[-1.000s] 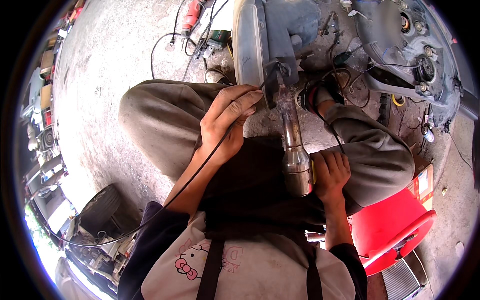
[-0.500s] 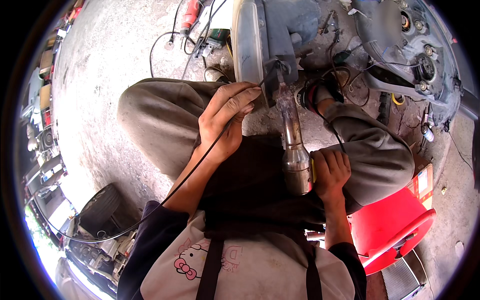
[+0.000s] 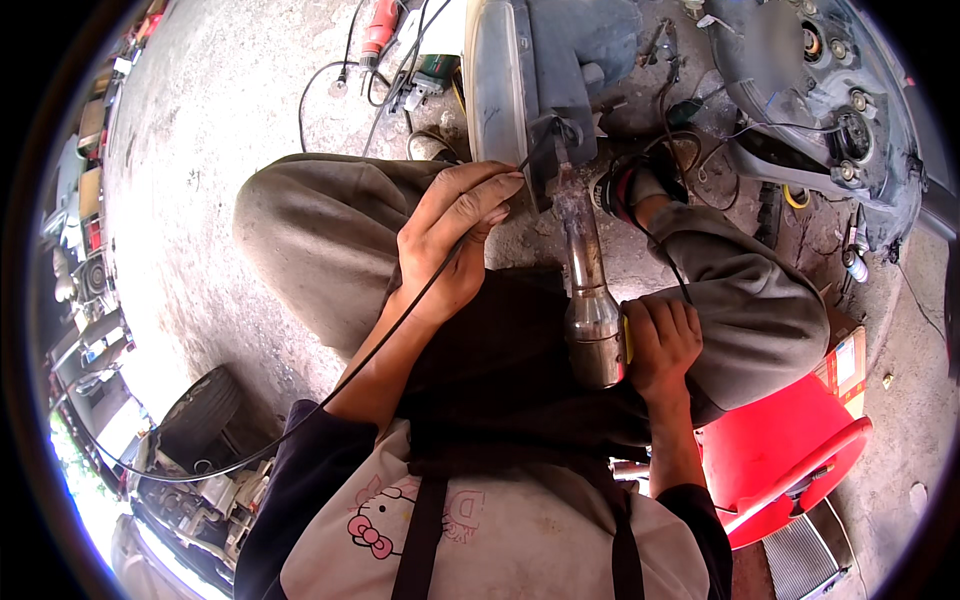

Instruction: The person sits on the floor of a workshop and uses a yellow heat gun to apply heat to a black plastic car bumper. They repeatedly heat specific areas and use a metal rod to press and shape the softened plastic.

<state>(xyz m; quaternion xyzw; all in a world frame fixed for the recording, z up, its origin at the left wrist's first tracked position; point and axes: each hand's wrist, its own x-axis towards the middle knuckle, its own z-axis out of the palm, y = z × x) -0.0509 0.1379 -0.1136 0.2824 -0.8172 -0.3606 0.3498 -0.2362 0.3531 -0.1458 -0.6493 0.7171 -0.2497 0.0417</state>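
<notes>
My left hand [image 3: 450, 240] is closed, pinching a long thin black plastic rod [image 3: 385, 345]. The rod trails back past my left forearm, and its front end reaches the edge of a grey headlight housing [image 3: 560, 75] standing on the floor before me. In my right hand [image 3: 662, 345], fingers wrapped round a yellow-edged grip, is a hot air gun [image 3: 590, 270] with a metal barrel. Its narrow, heat-stained nozzle points away from me, the tip at the housing's lower edge close to the rod's end. Whether tip and rod touch, I cannot tell.
A second headlight housing [image 3: 840, 120] lies at the far right. Beyond my left knee are a red power tool [image 3: 380, 30], a green one [image 3: 435, 72] and loose cables. Close on my right stand a red stool [image 3: 775, 450] and a cardboard box [image 3: 848, 360]; a tyre [image 3: 205, 415] is at left.
</notes>
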